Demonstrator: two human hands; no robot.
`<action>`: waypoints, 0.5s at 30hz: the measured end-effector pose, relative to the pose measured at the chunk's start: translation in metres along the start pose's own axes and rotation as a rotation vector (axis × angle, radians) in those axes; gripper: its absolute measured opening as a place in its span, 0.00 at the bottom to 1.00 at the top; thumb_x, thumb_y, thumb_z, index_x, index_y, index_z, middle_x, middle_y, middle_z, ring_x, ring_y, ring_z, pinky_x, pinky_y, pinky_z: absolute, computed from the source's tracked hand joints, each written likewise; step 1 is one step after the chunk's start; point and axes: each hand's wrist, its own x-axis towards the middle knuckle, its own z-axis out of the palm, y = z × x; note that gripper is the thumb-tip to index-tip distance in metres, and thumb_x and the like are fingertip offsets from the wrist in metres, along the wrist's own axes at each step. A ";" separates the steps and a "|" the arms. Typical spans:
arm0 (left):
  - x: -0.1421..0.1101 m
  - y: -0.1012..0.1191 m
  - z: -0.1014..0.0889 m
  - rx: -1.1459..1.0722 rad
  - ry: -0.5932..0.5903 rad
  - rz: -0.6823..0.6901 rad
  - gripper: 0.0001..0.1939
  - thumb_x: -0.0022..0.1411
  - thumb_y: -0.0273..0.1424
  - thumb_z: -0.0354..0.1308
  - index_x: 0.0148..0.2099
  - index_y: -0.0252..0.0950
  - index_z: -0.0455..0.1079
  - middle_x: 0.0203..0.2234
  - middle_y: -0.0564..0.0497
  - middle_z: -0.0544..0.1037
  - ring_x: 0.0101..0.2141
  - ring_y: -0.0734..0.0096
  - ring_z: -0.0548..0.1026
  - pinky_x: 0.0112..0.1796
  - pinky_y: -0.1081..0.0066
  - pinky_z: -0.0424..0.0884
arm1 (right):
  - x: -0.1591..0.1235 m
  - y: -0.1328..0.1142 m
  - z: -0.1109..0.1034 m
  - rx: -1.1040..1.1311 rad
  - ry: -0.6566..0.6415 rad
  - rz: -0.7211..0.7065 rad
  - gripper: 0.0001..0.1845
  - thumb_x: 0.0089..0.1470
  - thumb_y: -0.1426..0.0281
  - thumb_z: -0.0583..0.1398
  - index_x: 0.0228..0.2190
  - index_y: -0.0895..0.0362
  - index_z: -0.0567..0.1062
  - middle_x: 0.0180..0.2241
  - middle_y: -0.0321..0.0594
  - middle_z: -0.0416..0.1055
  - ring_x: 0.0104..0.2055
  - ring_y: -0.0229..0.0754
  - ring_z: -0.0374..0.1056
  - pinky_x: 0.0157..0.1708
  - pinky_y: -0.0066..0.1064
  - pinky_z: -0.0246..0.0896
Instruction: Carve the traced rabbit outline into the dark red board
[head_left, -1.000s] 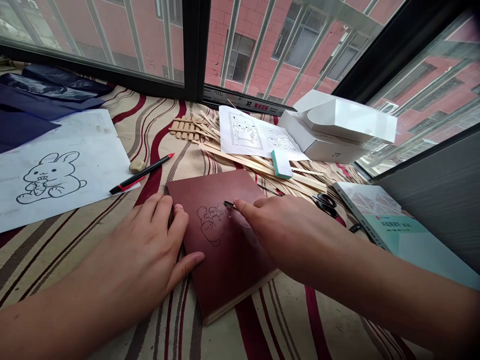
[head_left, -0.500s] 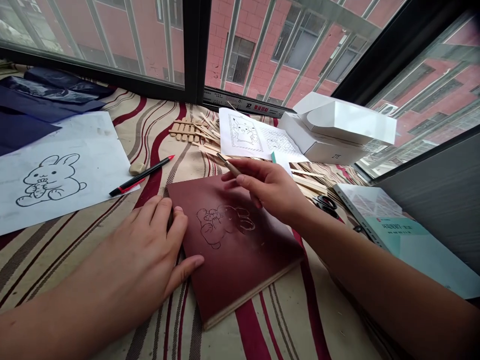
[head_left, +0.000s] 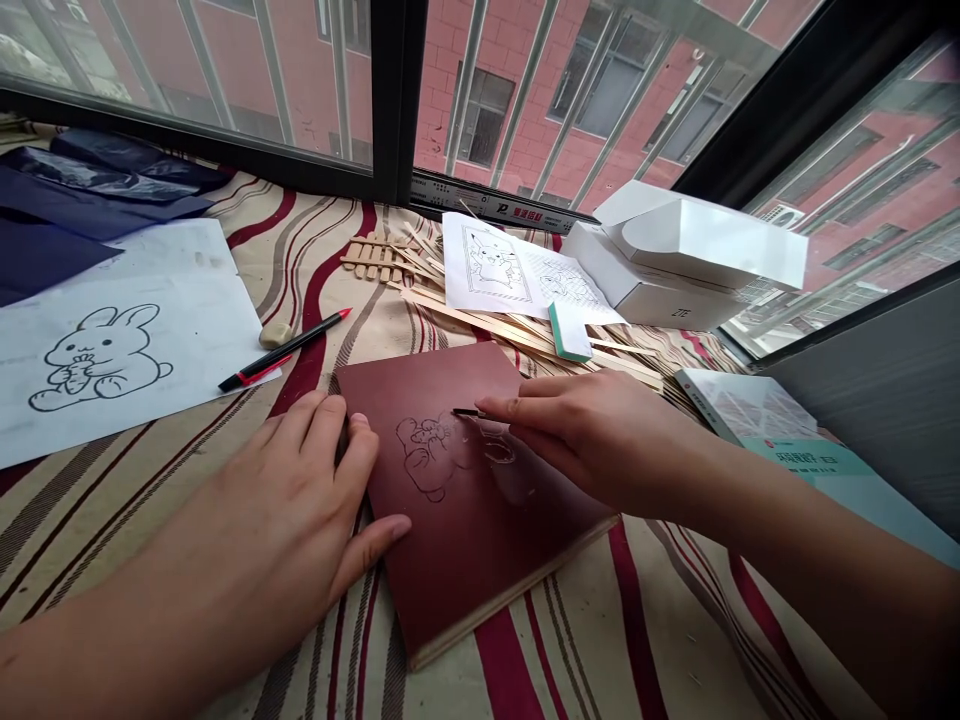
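L hand spread flat on red block – looks stiff, hold by the edge – R hand pinching small knife.

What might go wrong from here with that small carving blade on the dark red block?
A slip seems the main risk: the small dark carving blade, held in the right hand, points across the dark red block toward the left hand bracing it. The block also sits on striped fabric, so it might shift.

Left hand lies spread — right hand reaches forward (fingertips pinched together).
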 end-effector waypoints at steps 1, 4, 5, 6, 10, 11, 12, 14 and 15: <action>0.000 0.000 0.000 -0.001 -0.001 0.003 0.31 0.77 0.39 0.40 0.46 0.21 0.79 0.39 0.24 0.79 0.42 0.34 0.79 0.40 0.46 0.78 | 0.000 -0.001 -0.001 -0.020 -0.013 0.000 0.21 0.70 0.71 0.60 0.59 0.49 0.85 0.39 0.42 0.85 0.32 0.39 0.74 0.30 0.30 0.52; -0.001 -0.002 0.000 -0.007 -0.012 0.019 0.31 0.78 0.39 0.39 0.47 0.21 0.79 0.39 0.25 0.79 0.42 0.35 0.79 0.41 0.47 0.78 | 0.001 -0.005 -0.004 -0.089 -0.069 0.004 0.25 0.63 0.73 0.64 0.60 0.49 0.84 0.39 0.40 0.84 0.29 0.38 0.72 0.27 0.32 0.47; -0.001 -0.002 0.000 -0.006 -0.015 0.023 0.31 0.78 0.39 0.39 0.48 0.21 0.79 0.39 0.25 0.80 0.42 0.35 0.79 0.41 0.47 0.78 | 0.002 -0.008 -0.006 -0.113 -0.097 0.007 0.27 0.61 0.73 0.66 0.60 0.50 0.83 0.39 0.39 0.84 0.28 0.38 0.71 0.26 0.32 0.44; -0.001 -0.002 0.000 -0.002 -0.017 0.022 0.31 0.78 0.39 0.39 0.48 0.21 0.79 0.39 0.24 0.80 0.43 0.35 0.78 0.42 0.47 0.78 | 0.004 -0.012 -0.008 -0.136 -0.129 0.012 0.28 0.60 0.72 0.66 0.61 0.50 0.82 0.39 0.39 0.84 0.27 0.39 0.71 0.26 0.33 0.42; -0.002 0.000 0.001 -0.004 -0.017 -0.011 0.30 0.77 0.39 0.40 0.48 0.21 0.79 0.40 0.25 0.79 0.44 0.35 0.78 0.43 0.46 0.77 | 0.018 -0.030 -0.028 -0.217 -0.315 0.039 0.25 0.65 0.69 0.63 0.62 0.53 0.81 0.40 0.43 0.84 0.29 0.41 0.72 0.24 0.34 0.38; -0.002 0.001 0.002 -0.010 -0.018 -0.021 0.30 0.77 0.39 0.40 0.48 0.22 0.79 0.40 0.26 0.79 0.44 0.35 0.78 0.43 0.46 0.77 | 0.023 -0.035 -0.035 -0.230 -0.375 0.045 0.24 0.65 0.68 0.63 0.61 0.54 0.83 0.41 0.44 0.84 0.30 0.42 0.73 0.24 0.34 0.39; -0.002 0.002 0.002 -0.015 -0.021 -0.030 0.29 0.77 0.39 0.40 0.47 0.23 0.79 0.40 0.26 0.79 0.44 0.36 0.78 0.44 0.46 0.77 | 0.029 -0.038 -0.041 -0.243 -0.416 0.048 0.23 0.65 0.68 0.63 0.59 0.54 0.84 0.41 0.44 0.84 0.31 0.43 0.74 0.24 0.35 0.39; -0.003 0.002 0.002 -0.015 -0.025 -0.044 0.29 0.78 0.40 0.40 0.47 0.24 0.79 0.41 0.27 0.79 0.45 0.36 0.77 0.45 0.47 0.76 | 0.041 -0.040 -0.051 -0.262 -0.478 0.026 0.20 0.64 0.70 0.64 0.55 0.53 0.86 0.39 0.43 0.85 0.32 0.45 0.75 0.24 0.35 0.43; -0.003 0.003 0.002 -0.011 -0.024 -0.047 0.30 0.78 0.40 0.39 0.48 0.24 0.79 0.41 0.26 0.79 0.46 0.36 0.77 0.46 0.46 0.76 | 0.046 -0.039 -0.054 -0.273 -0.483 0.003 0.20 0.64 0.72 0.63 0.54 0.52 0.87 0.37 0.42 0.85 0.32 0.45 0.75 0.25 0.35 0.46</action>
